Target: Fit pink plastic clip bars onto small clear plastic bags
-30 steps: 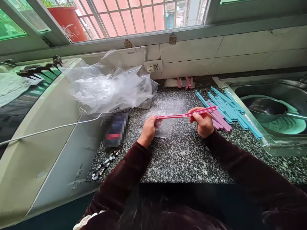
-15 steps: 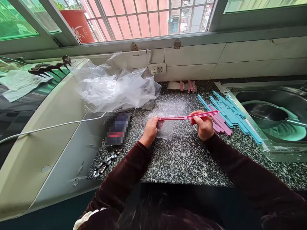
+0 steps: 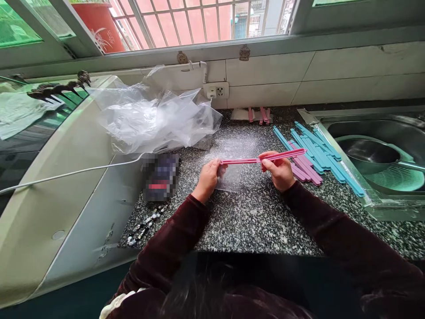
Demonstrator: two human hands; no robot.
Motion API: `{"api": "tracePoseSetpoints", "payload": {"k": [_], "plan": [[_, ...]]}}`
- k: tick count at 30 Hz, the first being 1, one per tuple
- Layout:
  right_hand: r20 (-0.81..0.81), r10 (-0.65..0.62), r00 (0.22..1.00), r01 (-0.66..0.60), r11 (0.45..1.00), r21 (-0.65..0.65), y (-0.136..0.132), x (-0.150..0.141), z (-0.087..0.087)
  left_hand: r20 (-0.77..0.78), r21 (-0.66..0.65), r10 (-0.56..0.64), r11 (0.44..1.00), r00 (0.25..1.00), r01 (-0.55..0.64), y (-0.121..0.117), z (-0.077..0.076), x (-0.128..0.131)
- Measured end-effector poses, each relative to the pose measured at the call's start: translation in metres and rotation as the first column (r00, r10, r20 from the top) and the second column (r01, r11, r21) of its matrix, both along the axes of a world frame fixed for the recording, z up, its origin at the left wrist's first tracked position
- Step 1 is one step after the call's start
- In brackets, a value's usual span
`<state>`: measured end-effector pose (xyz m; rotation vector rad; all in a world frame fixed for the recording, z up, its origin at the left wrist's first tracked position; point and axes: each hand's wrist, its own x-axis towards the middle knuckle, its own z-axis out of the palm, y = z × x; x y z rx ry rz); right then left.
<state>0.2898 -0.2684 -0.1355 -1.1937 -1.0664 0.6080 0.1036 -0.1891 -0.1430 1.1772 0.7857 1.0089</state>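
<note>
A long pink bag sealing clip [image 3: 239, 161] is stretched between my hands above the speckled counter, its two narrow halves meeting at a small joint. My left hand [image 3: 208, 178] is closed on its left end. Just right of those fingers, under the clip, is a small clear plastic bag [image 3: 229, 180]; whether that hand also grips it I cannot tell. My right hand [image 3: 279, 172] pinches the clip close to the joint, and the right half slants up past the fingers. Beyond this hand lie several pink clips [image 3: 307, 170] and blue clips [image 3: 317, 150] in a loose pile.
Crumpled clear plastic bags [image 3: 159, 119] lie at the back left, beside a white cable [image 3: 83, 170]. A blurred dark object [image 3: 161, 177] rests left of my hands. Short pink clips [image 3: 263, 115] sit by the wall. The sink [image 3: 352, 122] holding a pan [image 3: 368, 149] is at right.
The clip's right half tilts up a little more and reaches slightly farther right. Both hands keep their hold. The camera view has shifted slightly.
</note>
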Motion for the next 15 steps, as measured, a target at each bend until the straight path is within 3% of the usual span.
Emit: {"api": "tracePoseSetpoints", "payload": {"k": [5,10,15], "plan": [[0.162,0.006,0.987,0.001,0.999,-0.041,-0.0004,0.0012,0.001,-0.055,0.056,-0.027,0.998,0.998,0.03,-0.0007,-0.0003,-0.0016],[0.241,-0.026,0.97,0.031,0.999,-0.017,0.0003,0.0021,-0.0017,0.01,0.034,-0.044,0.998,0.999,0.044,-0.0009,0.0033,-0.0017],[0.132,-0.227,0.965,0.221,0.973,0.061,0.0038,0.0071,-0.002,-0.002,0.056,-0.144,0.988,0.99,0.144,-0.0038,0.0072,-0.0028]]}}
